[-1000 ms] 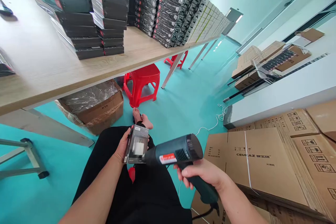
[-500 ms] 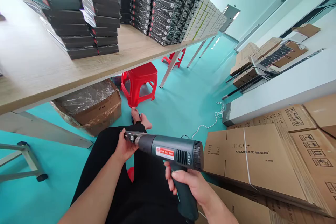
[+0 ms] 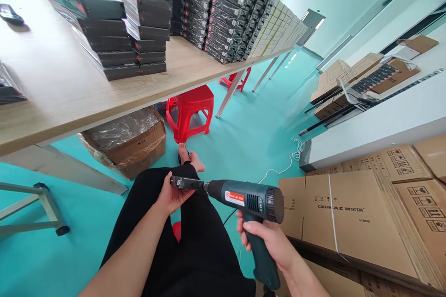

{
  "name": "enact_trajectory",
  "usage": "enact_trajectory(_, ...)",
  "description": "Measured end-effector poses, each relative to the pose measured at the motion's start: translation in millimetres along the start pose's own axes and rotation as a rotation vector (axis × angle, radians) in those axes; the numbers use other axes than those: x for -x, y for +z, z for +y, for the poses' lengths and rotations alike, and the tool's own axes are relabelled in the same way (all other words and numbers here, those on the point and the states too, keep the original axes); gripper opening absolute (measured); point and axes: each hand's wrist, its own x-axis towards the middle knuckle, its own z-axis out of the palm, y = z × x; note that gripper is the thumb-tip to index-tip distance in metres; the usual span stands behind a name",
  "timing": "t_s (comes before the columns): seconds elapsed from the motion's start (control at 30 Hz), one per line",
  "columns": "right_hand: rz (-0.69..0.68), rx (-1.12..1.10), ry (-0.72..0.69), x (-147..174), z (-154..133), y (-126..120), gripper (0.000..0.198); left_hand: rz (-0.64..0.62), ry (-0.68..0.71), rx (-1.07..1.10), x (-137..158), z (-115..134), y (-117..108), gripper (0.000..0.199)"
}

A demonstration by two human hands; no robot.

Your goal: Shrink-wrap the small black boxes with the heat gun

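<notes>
Over my lap, my right hand (image 3: 263, 239) wraps round the handle of a dark green heat gun (image 3: 245, 195) with a red and white label. Its nozzle points left, at the near end of a slim black box (image 3: 188, 183). My left hand (image 3: 171, 197) grips that box by its far end, thumb on top and fingers beneath. Nozzle and box lie very close; whether they touch I cannot tell. To the upper left, stacks of similar black boxes (image 3: 151, 32) stand on the wooden table (image 3: 135, 88).
Film-wrapped black boxes (image 3: 228, 11) and white boxes (image 3: 278, 32) line the table. Beneath it are a red stool (image 3: 193, 106) and an open carton (image 3: 139, 146) holding clear film. Flat cardboard cartons (image 3: 348, 213) are stacked at my right. A white cable (image 3: 278, 169) trails across the floor.
The heat gun has moved right, away from my left hand, so more of the black box shows. The whole view has shifted slightly.
</notes>
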Motion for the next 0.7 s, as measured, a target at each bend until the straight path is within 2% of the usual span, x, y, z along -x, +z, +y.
enact_trajectory(0.13, -0.064, 0.052, 0.033, 1.6, -8.6, -12.3, 0.030, 0.030, -0.022, -0.020, -0.9, 0.0, -3.7, 0.055)
enact_trajectory(0.27, -0.017, 0.065, -0.048, -1.5, -8.9, -9.0, 0.031, 0.035, -0.059, -0.027, -3.5, -1.9, -5.8, 0.054)
enact_trajectory(0.4, -0.117, 0.126, -0.058, -6.2, -9.7, -6.2, 0.026, 0.074, -0.093, -0.043, -0.4, -1.7, -4.2, 0.052)
enact_trajectory(0.5, -0.076, 0.154, -0.102, -6.5, -10.2, -6.0, 0.021, 0.087, -0.092, -0.018, 2.1, -0.7, -1.6, 0.051)
enact_trajectory(0.57, -0.043, 0.141, -0.081, -5.6, -9.9, -5.5, 0.022, 0.092, -0.101, -0.002, 2.7, -0.4, -0.1, 0.049)
enact_trajectory(0.7, -0.111, 0.127, -0.026, -5.1, -7.5, -5.6, 0.028, 0.108, -0.117, 0.008, 2.3, -0.7, 1.0, 0.047)
